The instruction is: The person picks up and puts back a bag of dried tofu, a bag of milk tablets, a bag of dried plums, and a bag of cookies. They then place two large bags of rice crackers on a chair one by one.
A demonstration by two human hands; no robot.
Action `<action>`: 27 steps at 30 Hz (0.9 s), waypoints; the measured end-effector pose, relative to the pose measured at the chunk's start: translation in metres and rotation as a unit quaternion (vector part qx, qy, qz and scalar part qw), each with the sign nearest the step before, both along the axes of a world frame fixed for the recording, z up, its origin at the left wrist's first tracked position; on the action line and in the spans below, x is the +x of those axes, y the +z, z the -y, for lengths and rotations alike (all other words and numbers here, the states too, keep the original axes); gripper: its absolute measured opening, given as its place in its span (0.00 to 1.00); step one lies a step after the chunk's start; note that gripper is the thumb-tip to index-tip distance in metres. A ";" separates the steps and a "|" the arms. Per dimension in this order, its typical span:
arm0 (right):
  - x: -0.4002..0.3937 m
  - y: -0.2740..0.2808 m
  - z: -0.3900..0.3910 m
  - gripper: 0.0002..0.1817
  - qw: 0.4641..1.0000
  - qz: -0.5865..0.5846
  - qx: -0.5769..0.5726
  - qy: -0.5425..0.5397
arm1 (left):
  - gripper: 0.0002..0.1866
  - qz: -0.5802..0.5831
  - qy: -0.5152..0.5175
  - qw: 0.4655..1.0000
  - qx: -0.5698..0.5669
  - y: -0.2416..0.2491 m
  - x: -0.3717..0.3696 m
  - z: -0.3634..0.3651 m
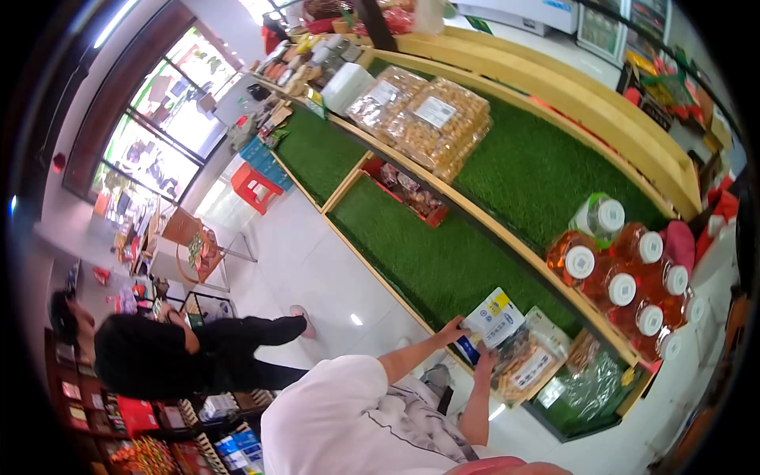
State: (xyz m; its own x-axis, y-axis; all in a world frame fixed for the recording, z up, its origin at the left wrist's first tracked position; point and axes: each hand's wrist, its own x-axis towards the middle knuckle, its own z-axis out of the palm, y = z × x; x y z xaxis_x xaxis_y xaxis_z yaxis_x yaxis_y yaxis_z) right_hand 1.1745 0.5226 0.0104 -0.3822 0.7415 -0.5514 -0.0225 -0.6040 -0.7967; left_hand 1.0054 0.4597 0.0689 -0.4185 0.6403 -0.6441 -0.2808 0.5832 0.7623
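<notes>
My left hand (453, 331) is closed on the near edge of a white printed packet (497, 318) with blue and yellow parts. At the packet's lower corner, my right hand (484, 361) is closed too, its fingertips partly hidden. Against that hand lies a clear bag of tan, stick-like dried food (529, 366) with a white label. Both rest at the near end of the lower, green-lined shelf (412, 229). Beyond them is a clear plastic bag (594, 388) on the same green lining.
On the upper shelf stand several white-capped jars of amber liquid (621, 289) and large packs of puffed snacks (439, 123). A red box (404, 190) of wrapped items sits lower. Behind me are a person in black (158, 356), a red stool (255, 188) and a chair (198, 245).
</notes>
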 end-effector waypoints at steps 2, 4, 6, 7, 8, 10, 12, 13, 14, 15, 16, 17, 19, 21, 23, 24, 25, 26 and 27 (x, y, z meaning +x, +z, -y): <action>-0.016 0.015 0.003 0.26 0.995 -0.079 -0.057 -0.016 | 0.31 -0.041 0.002 0.998 0.044 0.015 -0.013 0.006; -0.031 0.054 0.002 0.28 0.993 -0.089 -0.076 0.021 | 0.30 -0.058 0.021 0.993 0.096 0.018 -0.023 0.015; -0.044 0.083 0.005 0.29 0.988 -0.106 -0.090 0.071 | 0.27 -0.114 0.029 0.986 0.115 0.040 -0.038 0.029; -0.053 0.093 0.006 0.29 0.983 -0.122 -0.093 0.104 | 0.26 -0.143 0.035 0.981 0.125 0.051 -0.047 0.040; -0.064 0.105 0.010 0.28 0.978 -0.141 -0.104 0.116 | 0.26 -0.171 0.040 0.977 0.119 0.057 -0.055 0.054; -0.086 0.116 0.019 0.29 0.969 -0.138 -0.098 0.178 | 0.29 -0.197 0.050 0.974 0.100 0.068 -0.071 0.087; -0.115 0.114 0.037 0.29 0.955 -0.147 -0.082 0.245 | 0.32 -0.173 0.087 0.978 0.071 0.072 -0.083 0.125; -0.131 0.114 0.048 0.28 0.945 -0.145 -0.071 0.284 | 0.33 -0.157 0.113 0.979 0.057 0.076 -0.088 0.145; -0.144 0.116 0.059 0.28 0.934 -0.139 -0.059 0.324 | 0.34 -0.094 0.146 0.984 0.041 0.080 -0.096 0.169; -0.156 0.140 0.079 0.26 0.941 -0.112 -0.057 0.315 | 0.35 -0.023 0.180 0.983 0.030 0.082 -0.099 0.191; -0.170 0.109 0.091 0.25 0.931 -0.078 -0.061 0.350 | 0.36 0.027 0.203 0.978 0.041 0.094 -0.102 0.213; -0.181 0.107 0.108 0.24 0.925 -0.062 -0.018 0.374 | 0.37 0.078 0.224 0.970 0.055 0.109 -0.106 0.236; -0.201 0.125 0.144 0.27 0.894 -0.044 0.027 0.445 | 0.37 0.115 0.253 0.957 0.077 0.093 -0.115 0.284; -0.219 0.170 0.186 0.28 0.878 -0.018 -0.008 0.479 | 0.37 0.131 0.291 0.944 0.085 0.090 -0.129 0.321; -0.237 0.170 0.218 0.29 0.859 0.005 -0.019 0.511 | 0.37 0.136 0.344 0.926 0.079 0.097 -0.129 0.355; -0.245 0.169 0.235 0.30 0.849 0.018 -0.028 0.527 | 0.39 0.144 0.358 0.919 0.083 0.099 -0.132 0.371; -0.257 0.167 0.250 0.29 0.835 0.024 -0.016 0.550 | 0.39 0.131 0.363 0.918 0.093 0.105 -0.139 0.390; -0.270 0.164 0.264 0.29 0.819 0.032 -0.007 0.572 | 0.40 0.120 0.368 0.916 0.102 0.111 -0.144 0.410; -0.281 0.160 0.279 0.28 0.803 0.040 0.000 0.594 | 0.41 0.110 0.374 0.915 0.108 0.116 -0.149 0.430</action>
